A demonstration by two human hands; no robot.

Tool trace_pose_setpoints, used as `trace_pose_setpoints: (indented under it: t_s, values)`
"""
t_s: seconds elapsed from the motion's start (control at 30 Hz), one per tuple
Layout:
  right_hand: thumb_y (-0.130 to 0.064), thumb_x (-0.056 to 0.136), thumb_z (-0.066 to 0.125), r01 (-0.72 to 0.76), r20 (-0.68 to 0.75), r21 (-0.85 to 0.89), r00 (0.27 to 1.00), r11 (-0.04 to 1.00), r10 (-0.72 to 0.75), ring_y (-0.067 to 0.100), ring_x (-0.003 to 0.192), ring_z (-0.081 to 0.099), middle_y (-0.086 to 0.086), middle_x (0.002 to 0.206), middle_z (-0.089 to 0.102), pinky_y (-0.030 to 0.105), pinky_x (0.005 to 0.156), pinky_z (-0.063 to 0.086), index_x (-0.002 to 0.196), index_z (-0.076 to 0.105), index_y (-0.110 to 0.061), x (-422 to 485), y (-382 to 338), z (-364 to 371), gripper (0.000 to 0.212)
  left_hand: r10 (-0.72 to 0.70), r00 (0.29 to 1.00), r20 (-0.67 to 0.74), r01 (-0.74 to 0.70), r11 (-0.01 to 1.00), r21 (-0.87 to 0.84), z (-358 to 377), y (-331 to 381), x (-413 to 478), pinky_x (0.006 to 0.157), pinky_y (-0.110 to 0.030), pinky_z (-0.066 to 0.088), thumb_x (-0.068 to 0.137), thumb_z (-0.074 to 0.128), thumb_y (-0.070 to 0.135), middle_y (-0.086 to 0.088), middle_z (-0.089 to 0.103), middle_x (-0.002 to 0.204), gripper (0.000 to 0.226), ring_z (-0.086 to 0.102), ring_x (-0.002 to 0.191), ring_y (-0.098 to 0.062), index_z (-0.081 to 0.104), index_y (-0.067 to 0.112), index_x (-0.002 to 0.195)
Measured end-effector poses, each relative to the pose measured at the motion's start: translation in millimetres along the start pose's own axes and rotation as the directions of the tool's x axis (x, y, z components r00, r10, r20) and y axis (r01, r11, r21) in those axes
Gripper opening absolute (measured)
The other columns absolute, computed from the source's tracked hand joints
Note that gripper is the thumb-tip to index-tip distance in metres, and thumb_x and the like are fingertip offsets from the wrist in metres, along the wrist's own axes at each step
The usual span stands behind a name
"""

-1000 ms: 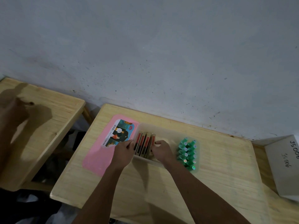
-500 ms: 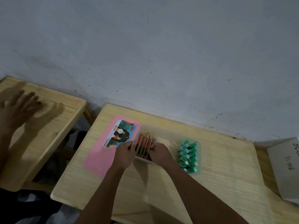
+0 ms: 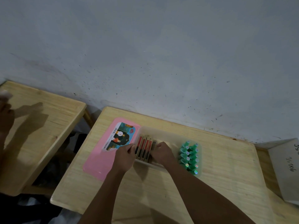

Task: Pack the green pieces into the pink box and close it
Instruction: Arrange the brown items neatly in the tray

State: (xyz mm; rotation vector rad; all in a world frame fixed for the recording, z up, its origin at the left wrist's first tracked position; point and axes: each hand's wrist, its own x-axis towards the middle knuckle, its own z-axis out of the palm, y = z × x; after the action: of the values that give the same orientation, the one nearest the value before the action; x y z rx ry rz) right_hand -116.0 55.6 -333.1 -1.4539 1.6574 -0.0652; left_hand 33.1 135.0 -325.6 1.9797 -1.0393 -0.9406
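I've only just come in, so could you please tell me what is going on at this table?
A person is packing a clear box on a wooden table. The left hand and right hand press a row of red and black slabs together from both sides inside it. The green pieces already stand at the box's right end. The pink lid lies flat beside it, so it is not closed.

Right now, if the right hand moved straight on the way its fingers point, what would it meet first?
The right hand points left, across the clear tray. It already seems to press the stack of red and black cards, so those come first, with the left hand on their far side. Depth is unclear.
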Motion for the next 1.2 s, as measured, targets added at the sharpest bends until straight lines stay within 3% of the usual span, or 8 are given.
trace_pose_setpoints:
  t_s: [0.17,0.33,0.43,0.57,0.7,1.0,1.1,1.2]
  values:
    - [-0.057,0.070,0.061,-0.005,-0.038,-0.008,0.999,1.000,0.004,0.021,0.080,0.068,0.006,0.089,0.070,0.031,0.065,0.053,0.099,0.063,-0.011,7,2,7,0.054,0.004,1.000,0.011,-0.004,1.000,0.004,-1,1,-1,0.076,-0.038,0.061,0.098,0.048,0.023,-0.008,0.067,0.097,0.023,0.067,0.090,-0.017,0.066,0.008,0.102]
    - [-0.032,0.096,0.049,0.003,-0.033,0.232,0.999,0.973,0.005,0.014,0.051,0.048,0.003,0.059,0.055,0.026,0.055,0.039,0.065,0.059,-0.012,-2,5,-6,0.039,0.027,1.000,0.003,-0.027,0.999,0.029,-2,1,-2,0.074,-0.039,0.061,0.098,0.047,0.024,-0.010,0.068,0.094,0.026,0.067,0.087,-0.017,0.066,0.007,0.100]
    - [-0.019,0.100,0.039,-0.034,-0.004,0.295,0.999,0.955,0.037,0.017,0.060,0.048,0.009,0.075,0.057,0.027,0.055,0.038,0.080,0.059,-0.009,-5,8,-18,0.030,0.035,0.999,-0.004,-0.035,0.998,0.044,-2,2,-2,0.073,-0.039,0.060,0.099,0.046,0.023,-0.011,0.068,0.091,0.027,0.067,0.084,-0.018,0.066,0.006,0.096]
    - [-0.014,0.098,0.037,-0.149,0.057,0.491,0.989,0.859,0.139,0.014,0.054,0.046,0.005,0.069,0.049,0.027,0.049,0.037,0.072,0.049,-0.015,-3,5,-25,0.028,0.008,1.000,0.000,-0.008,0.999,0.031,0,3,-2,0.073,-0.031,0.059,0.099,0.046,0.023,-0.008,0.066,0.094,0.024,0.066,0.086,-0.015,0.065,0.008,0.099]
    - [-0.033,0.099,0.044,-0.185,0.101,0.599,0.983,0.779,0.156,0.012,0.044,0.041,0.007,0.073,0.050,0.020,0.038,0.026,0.083,0.054,-0.008,-4,7,-24,0.031,0.007,1.000,-0.010,-0.007,1.000,0.021,0,5,-2,0.069,-0.025,0.055,0.099,0.046,0.021,-0.010,0.066,0.095,0.024,0.065,0.087,-0.015,0.065,0.007,0.100]
    - [-0.039,0.096,0.053,-0.102,-0.012,0.343,0.994,0.934,0.112,0.022,0.050,0.059,0.013,0.062,0.065,0.034,0.058,0.054,0.070,0.066,-0.003,-1,13,-13,0.046,0.025,1.000,-0.008,-0.025,0.999,0.033,0,0,0,0.077,-0.036,0.060,0.098,0.046,0.022,-0.009,0.066,0.095,0.024,0.066,0.088,-0.016,0.065,0.007,0.098]
    - [-0.044,0.093,0.053,-0.063,-0.074,0.124,0.995,0.990,0.073,0.017,0.046,0.056,0.004,0.050,0.058,0.025,0.051,0.045,0.053,0.060,-0.011,-3,9,-8,0.053,0.029,1.000,-0.010,-0.028,0.999,0.032,0,0,0,0.077,-0.037,0.060,0.098,0.046,0.022,-0.010,0.067,0.094,0.025,0.066,0.088,-0.016,0.065,0.006,0.098]
    - [-0.040,0.093,0.053,-0.057,-0.079,0.034,0.995,0.998,0.059,0.018,0.055,0.057,0.003,0.057,0.059,0.025,0.053,0.038,0.061,0.064,-0.011,-4,3,-6,0.045,0.030,1.000,-0.009,-0.030,0.999,0.027,1,-2,1,0.073,-0.032,0.059,0.098,0.047,0.023,-0.009,0.067,0.094,0.024,0.066,0.088,-0.015,0.066,0.008,0.100]
